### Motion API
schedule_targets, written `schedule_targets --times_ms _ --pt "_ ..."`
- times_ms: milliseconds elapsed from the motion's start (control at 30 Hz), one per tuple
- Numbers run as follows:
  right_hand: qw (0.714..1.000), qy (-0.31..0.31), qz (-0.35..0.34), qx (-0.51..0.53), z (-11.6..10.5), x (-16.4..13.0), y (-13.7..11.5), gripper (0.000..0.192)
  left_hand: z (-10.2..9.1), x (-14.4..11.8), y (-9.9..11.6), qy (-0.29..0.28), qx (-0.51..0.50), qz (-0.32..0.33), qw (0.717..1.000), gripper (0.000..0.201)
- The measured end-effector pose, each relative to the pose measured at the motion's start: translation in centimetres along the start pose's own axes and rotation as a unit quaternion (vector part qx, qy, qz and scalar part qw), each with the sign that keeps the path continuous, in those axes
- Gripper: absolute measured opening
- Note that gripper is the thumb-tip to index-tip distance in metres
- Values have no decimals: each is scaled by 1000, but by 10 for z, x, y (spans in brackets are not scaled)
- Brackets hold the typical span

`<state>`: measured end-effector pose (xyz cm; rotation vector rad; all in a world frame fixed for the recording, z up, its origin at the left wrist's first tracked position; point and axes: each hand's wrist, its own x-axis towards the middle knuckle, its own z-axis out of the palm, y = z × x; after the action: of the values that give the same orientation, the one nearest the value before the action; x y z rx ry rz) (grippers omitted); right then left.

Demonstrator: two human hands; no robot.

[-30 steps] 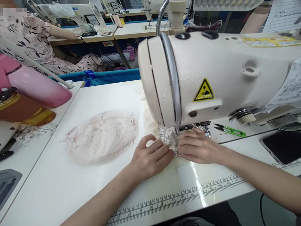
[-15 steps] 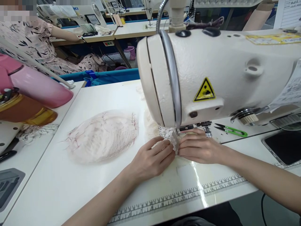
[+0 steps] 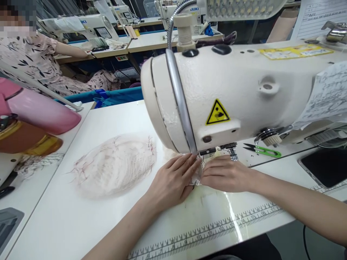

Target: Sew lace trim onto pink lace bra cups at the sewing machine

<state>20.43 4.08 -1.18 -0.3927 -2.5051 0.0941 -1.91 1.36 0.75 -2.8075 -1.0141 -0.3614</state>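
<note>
A small piece of patterned lace fabric lies under the sewing machine head, between my two hands. My left hand rests flat over the left side of the lace, its fingers stretched toward the needle area. From the right, my right hand has its fingers pressed together on the lace edge; the thumb is hidden. The machine head and my fingers cover the needle and much of the presser foot. Left of my hands, a sheer pale mesh piece with reddish loose threads is spread on the white table.
Green thread snips and a dark phone lie to the right. A printed ruler runs along the front edge. At left are a pink bottle and an amber container. Another person sits beyond.
My left hand has gone from a bent-finger pinch to lying flatter and farther forward over the lace. The right hand stays at the lace. The camera view has shifted slightly.
</note>
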Motion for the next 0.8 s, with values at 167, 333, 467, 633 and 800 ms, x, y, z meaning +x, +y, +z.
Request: schedule_targets --times_ms 167,333,467,633,800 --pt "1000 -1 -11 2 1 0 0 18 -1 0 -6 -12 -5 15 1000 52" --pt "1000 2 -17 11 2 0 0 19 -2 -2 -11 -28 4 12 1000 56" --pt "1000 5 -18 11 2 1 0 20 -3 -1 -11 -36 11 6 999 56" --pt "1000 14 -8 -1 1 1 0 23 -3 1 -7 -31 14 -9 999 54" --pt "1000 14 2 -20 2 0 1 26 -2 4 -2 -16 15 -22 1000 52"
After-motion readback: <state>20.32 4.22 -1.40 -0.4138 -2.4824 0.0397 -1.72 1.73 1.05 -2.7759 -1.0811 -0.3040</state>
